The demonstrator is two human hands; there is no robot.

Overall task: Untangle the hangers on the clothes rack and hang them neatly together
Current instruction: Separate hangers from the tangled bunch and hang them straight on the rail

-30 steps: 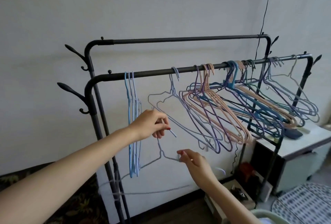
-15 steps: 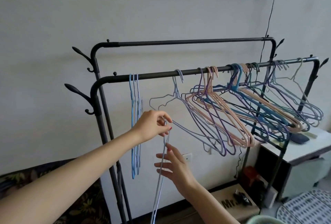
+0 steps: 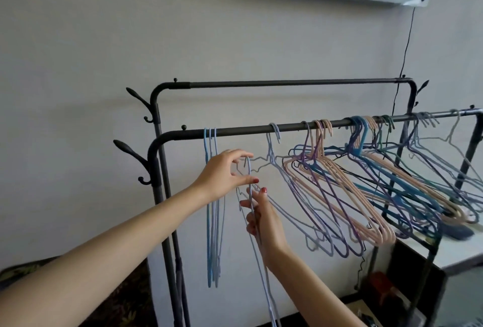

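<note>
— Holding a freed pale-blue hanger edge-on, just below the front rail of the clothes rack. Left hand pinching near its hook between thumb and fingertips; right hand curled round the wire lower down, steadying it.

— And where to with it?

— Probably up onto the rail beside the neat blue group hanging straight at the left end. Well apart from those, one lone pale hanger, then the tangled bunch of pink, purple and blue wire spread toward the right.

— Risks from here?

— Snagging, mostly. Held wire sits just beside the lone hanger's shoulder, maybe touching; hard to tell. Lifting carelessly could hook that shoulder and drag it along or off the rail. Long lower loop trailing out of view below, so could catch on the rack's post or the neat group.

— Anything else?

— Light pinch near the hook: a twist of springy wire could slip it free and drop it to the floor. Missing the rail with the hook, likewise.
</note>
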